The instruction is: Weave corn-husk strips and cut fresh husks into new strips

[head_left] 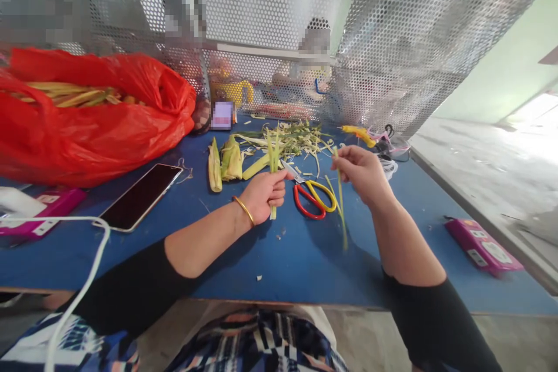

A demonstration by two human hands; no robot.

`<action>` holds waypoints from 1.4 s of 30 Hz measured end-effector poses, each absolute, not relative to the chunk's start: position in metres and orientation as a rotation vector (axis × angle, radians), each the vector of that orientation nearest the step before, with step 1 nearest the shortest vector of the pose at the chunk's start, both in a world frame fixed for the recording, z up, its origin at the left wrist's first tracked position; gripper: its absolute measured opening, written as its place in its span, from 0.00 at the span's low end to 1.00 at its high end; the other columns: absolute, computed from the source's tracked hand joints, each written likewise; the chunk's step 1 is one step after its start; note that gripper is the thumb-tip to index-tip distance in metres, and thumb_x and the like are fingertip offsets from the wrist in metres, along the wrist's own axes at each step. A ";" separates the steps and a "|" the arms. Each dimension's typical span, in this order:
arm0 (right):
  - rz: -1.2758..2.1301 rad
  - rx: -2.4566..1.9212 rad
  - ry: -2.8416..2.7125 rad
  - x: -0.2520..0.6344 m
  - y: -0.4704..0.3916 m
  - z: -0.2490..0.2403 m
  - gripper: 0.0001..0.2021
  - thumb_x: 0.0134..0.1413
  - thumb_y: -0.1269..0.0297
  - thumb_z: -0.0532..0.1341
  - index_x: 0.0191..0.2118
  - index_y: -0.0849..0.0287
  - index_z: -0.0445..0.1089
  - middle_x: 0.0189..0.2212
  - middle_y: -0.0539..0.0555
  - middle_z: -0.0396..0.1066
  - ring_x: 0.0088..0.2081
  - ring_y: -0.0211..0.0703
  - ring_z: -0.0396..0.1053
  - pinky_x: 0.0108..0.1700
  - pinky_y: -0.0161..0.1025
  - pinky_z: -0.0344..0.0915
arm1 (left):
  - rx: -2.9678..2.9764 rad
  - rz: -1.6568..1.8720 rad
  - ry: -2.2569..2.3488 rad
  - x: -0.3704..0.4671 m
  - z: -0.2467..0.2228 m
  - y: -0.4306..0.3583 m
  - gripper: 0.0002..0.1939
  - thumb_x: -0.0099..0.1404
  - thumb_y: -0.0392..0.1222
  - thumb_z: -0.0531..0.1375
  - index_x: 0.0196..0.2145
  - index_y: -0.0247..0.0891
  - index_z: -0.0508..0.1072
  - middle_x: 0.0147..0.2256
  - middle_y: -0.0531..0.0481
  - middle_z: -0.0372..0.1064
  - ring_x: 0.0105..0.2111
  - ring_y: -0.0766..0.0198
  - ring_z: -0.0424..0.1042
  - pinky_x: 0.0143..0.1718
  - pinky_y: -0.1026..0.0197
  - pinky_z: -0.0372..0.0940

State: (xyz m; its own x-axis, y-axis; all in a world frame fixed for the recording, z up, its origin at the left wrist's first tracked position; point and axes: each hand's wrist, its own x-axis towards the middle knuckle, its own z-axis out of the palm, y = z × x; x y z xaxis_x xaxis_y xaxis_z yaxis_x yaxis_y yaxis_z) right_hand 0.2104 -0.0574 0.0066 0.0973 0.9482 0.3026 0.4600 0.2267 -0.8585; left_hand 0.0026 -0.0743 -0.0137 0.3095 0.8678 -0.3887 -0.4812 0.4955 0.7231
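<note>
At the head view's centre the left hand (pixel 265 197) has its grip clamped on upright stalks (pixel 274 154), seemingly to bundle them, while right of centre the right hand (pixel 360 170) pinches a dangling strip (pixel 341 203), scissors (pixel 300 179) between them, presumably for easy reach.

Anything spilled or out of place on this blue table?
Yes, mildly: plant scraps lie loose in an untidy heap beyond the scissors, and stray bits dot the near side of the blue table, as if dropped. The green strips in the left hand look neatly bunched.
</note>
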 end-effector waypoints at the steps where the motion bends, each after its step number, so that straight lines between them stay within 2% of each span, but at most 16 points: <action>1: 0.503 -1.307 -1.472 0.208 -0.060 0.007 0.08 0.51 0.58 0.63 0.32 0.56 0.68 0.22 0.48 0.71 0.20 0.35 0.62 0.24 0.36 0.63 | 0.519 0.931 0.835 0.002 -0.014 -0.074 0.17 0.73 0.36 0.54 0.24 0.33 0.68 0.16 0.64 0.41 0.11 0.79 0.41 0.12 0.74 0.38; 4: -0.036 -1.165 -1.327 0.200 -0.073 0.007 0.08 0.61 0.57 0.58 0.39 0.55 0.69 0.29 0.51 0.72 0.27 0.40 0.70 0.33 0.41 0.69 | 0.472 0.859 0.784 0.002 -0.014 -0.074 0.19 0.74 0.38 0.52 0.24 0.33 0.67 0.16 0.63 0.43 0.11 0.78 0.42 0.12 0.74 0.39; 6: -0.392 -1.072 -1.303 0.193 -0.083 0.004 0.08 0.64 0.58 0.58 0.37 0.55 0.71 0.33 0.55 0.72 0.35 0.45 0.73 0.39 0.45 0.70 | 0.449 0.823 0.757 0.002 -0.014 -0.073 0.20 0.75 0.37 0.50 0.25 0.32 0.68 0.16 0.62 0.46 0.11 0.78 0.44 0.11 0.74 0.41; 8: -0.612 -0.946 -1.447 0.186 -0.093 -0.001 0.07 0.64 0.62 0.59 0.36 0.53 0.73 0.33 0.56 0.72 0.37 0.47 0.73 0.41 0.45 0.69 | 0.437 0.808 0.746 0.001 -0.015 -0.072 0.20 0.76 0.37 0.48 0.26 0.31 0.69 0.16 0.59 0.53 0.11 0.77 0.50 0.12 0.73 0.46; 10: -0.678 -0.770 -1.746 0.177 -0.099 -0.009 0.08 0.64 0.68 0.58 0.38 0.52 0.75 0.31 0.54 0.73 0.35 0.44 0.73 0.40 0.43 0.68 | 0.425 0.812 0.731 0.001 -0.017 -0.070 0.20 0.75 0.36 0.48 0.29 0.30 0.72 0.19 0.53 0.63 0.14 0.73 0.61 0.14 0.72 0.54; 13: -0.648 -0.618 -2.177 0.165 -0.102 -0.020 0.12 0.65 0.71 0.57 0.40 0.49 0.76 0.32 0.51 0.76 0.35 0.39 0.73 0.42 0.41 0.65 | 0.378 0.845 0.683 -0.001 -0.019 -0.066 0.18 0.75 0.36 0.48 0.34 0.30 0.75 0.26 0.45 0.73 0.22 0.66 0.74 0.24 0.67 0.67; 16: -0.617 -0.646 -2.374 0.159 -0.099 -0.025 0.13 0.66 0.73 0.55 0.40 0.51 0.75 0.31 0.50 0.77 0.34 0.37 0.72 0.42 0.41 0.63 | 0.305 0.888 0.658 -0.004 -0.016 -0.063 0.16 0.75 0.35 0.48 0.37 0.30 0.75 0.28 0.44 0.75 0.27 0.64 0.76 0.30 0.63 0.71; 20: -0.613 -0.638 -2.460 0.157 -0.095 -0.025 0.13 0.68 0.72 0.53 0.39 0.54 0.75 0.31 0.51 0.77 0.34 0.38 0.71 0.39 0.41 0.61 | 0.255 0.950 0.651 -0.005 -0.010 -0.064 0.16 0.75 0.35 0.47 0.36 0.32 0.73 0.23 0.49 0.70 0.24 0.66 0.72 0.29 0.65 0.69; 24: -0.350 -0.745 -2.371 0.153 -0.095 -0.027 0.12 0.68 0.70 0.53 0.40 0.56 0.74 0.33 0.54 0.79 0.35 0.40 0.74 0.39 0.41 0.62 | 0.237 1.060 0.590 -0.004 -0.006 -0.064 0.19 0.76 0.35 0.46 0.28 0.35 0.67 0.18 0.57 0.56 0.17 0.72 0.61 0.28 0.68 0.67; 26: -0.017 -0.928 -2.199 0.151 -0.095 -0.026 0.10 0.66 0.66 0.55 0.40 0.57 0.74 0.33 0.55 0.79 0.35 0.42 0.74 0.40 0.40 0.64 | 0.232 1.103 0.573 -0.004 -0.005 -0.063 0.19 0.76 0.35 0.47 0.26 0.36 0.64 0.18 0.58 0.54 0.17 0.73 0.58 0.27 0.69 0.66; 28: 0.412 -1.123 -2.005 0.149 -0.096 -0.024 0.11 0.64 0.58 0.57 0.35 0.57 0.73 0.29 0.54 0.78 0.31 0.41 0.74 0.36 0.38 0.66 | 0.247 1.129 0.560 -0.005 -0.005 -0.061 0.19 0.76 0.35 0.47 0.25 0.36 0.64 0.19 0.58 0.54 0.17 0.73 0.58 0.27 0.69 0.66; 31: 1.024 -1.240 -1.825 0.145 -0.096 -0.020 0.21 0.54 0.44 0.63 0.24 0.57 0.69 0.21 0.51 0.73 0.22 0.39 0.70 0.28 0.36 0.65 | 0.275 1.170 0.549 -0.006 -0.005 -0.061 0.19 0.76 0.35 0.47 0.26 0.36 0.64 0.19 0.58 0.54 0.18 0.72 0.58 0.31 0.66 0.70; 33: 1.269 -1.255 -1.746 0.143 -0.096 -0.018 0.24 0.44 0.39 0.67 0.22 0.58 0.68 0.18 0.50 0.71 0.19 0.36 0.68 0.24 0.34 0.64 | 0.280 1.192 0.552 -0.006 -0.005 -0.061 0.18 0.75 0.35 0.48 0.26 0.36 0.65 0.20 0.58 0.54 0.18 0.72 0.59 0.33 0.64 0.72; 36: 1.395 -1.317 -1.638 0.139 -0.096 -0.018 0.25 0.36 0.40 0.71 0.21 0.59 0.68 0.17 0.49 0.70 0.17 0.33 0.66 0.22 0.32 0.62 | 0.297 1.202 0.564 -0.005 -0.005 -0.062 0.18 0.75 0.36 0.48 0.27 0.36 0.66 0.20 0.57 0.56 0.19 0.72 0.60 0.33 0.63 0.72; 42: 1.446 -1.307 -1.569 0.138 -0.096 -0.020 0.24 0.33 0.43 0.73 0.21 0.59 0.68 0.14 0.46 0.68 0.16 0.31 0.65 0.21 0.30 0.63 | 0.350 1.186 0.604 -0.001 -0.008 -0.065 0.20 0.76 0.36 0.47 0.26 0.35 0.66 0.20 0.57 0.57 0.19 0.72 0.59 0.32 0.65 0.70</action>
